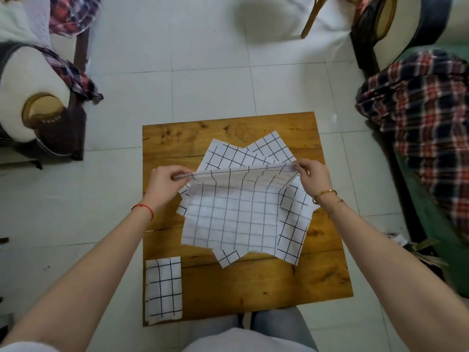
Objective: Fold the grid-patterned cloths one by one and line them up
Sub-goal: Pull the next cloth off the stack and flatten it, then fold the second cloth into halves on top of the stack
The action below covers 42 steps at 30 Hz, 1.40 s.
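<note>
A person sat at a small wooden table on a white tiled floor, seen from above. At the table's centre lay a fanned pile of cloths, white with a black grid. The top cloth was raised by its far edge, its near edge resting on the pile. The left hand pinched the far corner at 9 o'clock, thumb and fingers closed on the fabric. The right hand pinched the far corner at 3 o'clock the same way. 1 folded cloth lay flat at 7 o'clock, near the table's corner, well apart from the pile. A red string circled the left wrist; 2 gold bracelets circled the right. Plaid fabric draped a seat at 2 o'clock.
</note>
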Available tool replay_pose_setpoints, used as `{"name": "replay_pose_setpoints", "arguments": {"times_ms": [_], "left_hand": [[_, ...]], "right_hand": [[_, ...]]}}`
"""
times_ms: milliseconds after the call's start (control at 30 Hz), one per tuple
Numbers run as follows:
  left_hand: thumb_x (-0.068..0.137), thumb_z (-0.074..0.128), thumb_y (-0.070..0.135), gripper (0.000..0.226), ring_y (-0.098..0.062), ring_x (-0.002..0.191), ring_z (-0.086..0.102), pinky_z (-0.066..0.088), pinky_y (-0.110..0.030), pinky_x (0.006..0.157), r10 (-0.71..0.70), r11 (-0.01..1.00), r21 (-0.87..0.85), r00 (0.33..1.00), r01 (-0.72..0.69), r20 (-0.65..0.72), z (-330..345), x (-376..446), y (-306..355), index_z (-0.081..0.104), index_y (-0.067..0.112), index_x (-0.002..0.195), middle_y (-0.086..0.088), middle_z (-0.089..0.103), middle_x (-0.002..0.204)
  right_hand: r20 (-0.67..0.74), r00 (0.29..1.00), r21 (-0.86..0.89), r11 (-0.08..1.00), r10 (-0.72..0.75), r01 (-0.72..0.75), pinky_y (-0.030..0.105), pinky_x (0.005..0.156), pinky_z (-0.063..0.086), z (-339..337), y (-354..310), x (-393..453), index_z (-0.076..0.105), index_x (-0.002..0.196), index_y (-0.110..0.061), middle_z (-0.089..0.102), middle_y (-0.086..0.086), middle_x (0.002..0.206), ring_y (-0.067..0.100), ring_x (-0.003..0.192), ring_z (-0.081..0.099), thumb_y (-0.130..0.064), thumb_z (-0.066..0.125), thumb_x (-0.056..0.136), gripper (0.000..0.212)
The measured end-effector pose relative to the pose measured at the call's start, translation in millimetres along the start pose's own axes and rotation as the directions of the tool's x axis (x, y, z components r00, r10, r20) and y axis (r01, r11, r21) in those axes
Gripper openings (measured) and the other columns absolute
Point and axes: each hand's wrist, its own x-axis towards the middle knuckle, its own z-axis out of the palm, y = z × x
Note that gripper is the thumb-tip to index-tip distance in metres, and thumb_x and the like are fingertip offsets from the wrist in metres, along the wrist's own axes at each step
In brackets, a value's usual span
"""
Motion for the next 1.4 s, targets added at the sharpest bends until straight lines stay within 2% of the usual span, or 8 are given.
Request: {"name": "replay_pose_setpoints", "arguments": {"times_ms": [100,367,733,900,1033,1200,1300,1400], "left_hand": [[0.086,0.07,0.012,0.018,0.005,0.089,0.058,0.047,-0.022,0.086,0.005,1.0,-0.013,0.998,-0.006,-0.061,-1.3,-10.3,4.6,0.073,0.025,0.099,0.012,0.067,0.09],[0.09,0.065,0.012,0.018,-0.017,0.104,0.062,0.05,-0.036,0.098,-0.003,0.979,0.203,1.0,0.002,0.008,-1.5,-30.0,-24.0,0.076,0.024,0.098,0.002,0.071,0.106],[0.09,0.064,0.011,0.019,-0.004,0.094,0.059,0.052,-0.025,0.09,-0.047,0.949,0.317,0.988,-0.002,0.148,70.4,-68.1,-102.8,0.074,0.025,0.098,0.006,0.071,0.103],[0.089,0.065,0.015,0.018,-0.009,0.101,0.06,0.052,-0.038,0.095,-0.122,0.937,0.345,0.98,0.061,0.159,94.8,-77.7,-135.9,0.073,0.029,0.098,0.008,0.07,0.103],[0.088,0.063,0.011,0.024,-0.012,0.105,0.06,0.05,-0.044,0.098,-0.13,0.926,0.372,0.978,0.062,0.161,104.5,-78.1,-151.0,0.074,0.031,0.097,0.007,0.07,0.104],[0.091,0.055,0.014,0.025,-0.012,0.09,0.058,0.053,-0.044,0.091,-0.183,0.923,0.348,0.983,0.163,0.025,109.1,-64.6,-155.6,0.073,0.031,0.092,0.013,0.06,0.091],[0.093,0.054,0.02,0.018,-0.016,0.085,0.061,0.056,-0.04,0.083,-0.169,0.95,0.246,0.978,0.195,-0.121,104.7,-39.4,-150.1,0.07,0.026,0.099,0.009,0.06,0.092],[0.095,0.054,0.022,0.018,-0.015,0.085,0.062,0.053,-0.028,0.075,-0.201,0.965,0.102,0.933,0.241,-0.3,99.0,-3.4,-140.5,0.067,0.019,0.108,0.001,0.066,0.096]], "right_hand": [[-0.017,0.997,-0.06,0.995,-0.076,0.075,0.021,0.079,0.037,-0.5,0.0,-6.3,0.072,0.099,-0.019,0.071,0.002,0.099,0.021,0.099,0.058,-0.012,0.053,0.094,0.021],[0.158,0.972,-0.107,0.976,-0.171,0.189,0.033,0.087,0.05,16.0,5.4,-38.3,0.07,0.108,-0.025,0.066,0.005,0.103,0.019,0.103,0.057,-0.012,0.05,0.095,0.027],[0.288,0.936,-0.249,0.927,-0.204,0.279,0.042,0.084,0.053,89.8,57.6,-88.0,0.067,0.118,-0.017,0.063,0.021,0.112,0.038,0.098,0.062,0.007,0.059,0.079,0.046],[0.381,0.896,-0.281,0.894,-0.229,0.348,0.043,0.093,0.047,120.3,76.9,-101.5,0.061,0.124,-0.015,0.067,0.015,0.112,0.036,0.11,0.058,-0.002,0.06,0.081,0.046],[0.45,0.857,-0.259,0.882,-0.251,0.394,0.038,0.099,0.039,136.7,86.0,-102.8,0.056,0.129,-0.015,0.065,0.003,0.118,0.026,0.116,0.052,-0.031,0.044,0.08,0.053],[0.177,0.967,-0.148,0.966,-0.185,0.212,0.034,0.084,0.044,145.8,81.4,-75.1,0.061,0.111,-0.014,0.063,0.0,0.099,0.019,0.096,0.053,-0.026,0.049,0.09,0.027],[-0.06,0.997,0.037,0.998,0.046,-0.043,0.03,0.072,0.045,143.1,68.0,-35.9,0.06,0.1,-0.015,0.059,-0.002,0.089,0.014,0.083,0.052,-0.026,0.045,0.096,0.018],[-0.148,0.949,0.274,0.933,0.28,-0.232,0.028,0.066,0.044,140.0,55.3,7.9,0.055,0.093,-0.015,0.062,0.002,0.087,0.016,0.076,0.055,-0.028,0.045,0.097,0.016]]}}
